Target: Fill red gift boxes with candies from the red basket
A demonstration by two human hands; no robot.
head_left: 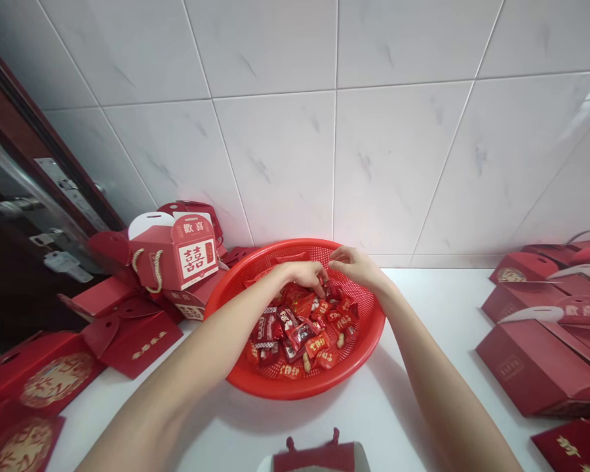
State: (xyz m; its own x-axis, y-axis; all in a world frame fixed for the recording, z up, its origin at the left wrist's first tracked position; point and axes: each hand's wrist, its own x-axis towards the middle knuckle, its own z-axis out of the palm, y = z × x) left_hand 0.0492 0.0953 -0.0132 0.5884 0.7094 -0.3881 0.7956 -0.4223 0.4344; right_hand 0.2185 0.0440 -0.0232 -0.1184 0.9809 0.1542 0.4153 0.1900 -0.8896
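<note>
A red plastic basket (295,391) with perforated sides holds a heap of wrapped candies (302,334) in red and dark red wrappers, with several peanuts (306,362) in their shells among them. My left hand (302,275) reaches into the back of the heap, its fingers curled down onto the candies; what its fingertips grip is hidden. Just right of it, my right hand (356,265) hangs over the basket's back right side. Its fingers are bent with the thumb apart, and nothing shows between them. At the bottom edge stands a red box (319,457) with rope handles, partly cut off.
Red gift boxes (194,252) are stacked on the left, some with gold print. More red boxes (541,360) line the right side of the white table (423,295). A tiled wall (275,164) rises behind. At far left is a dark door with a key (69,263) in it.
</note>
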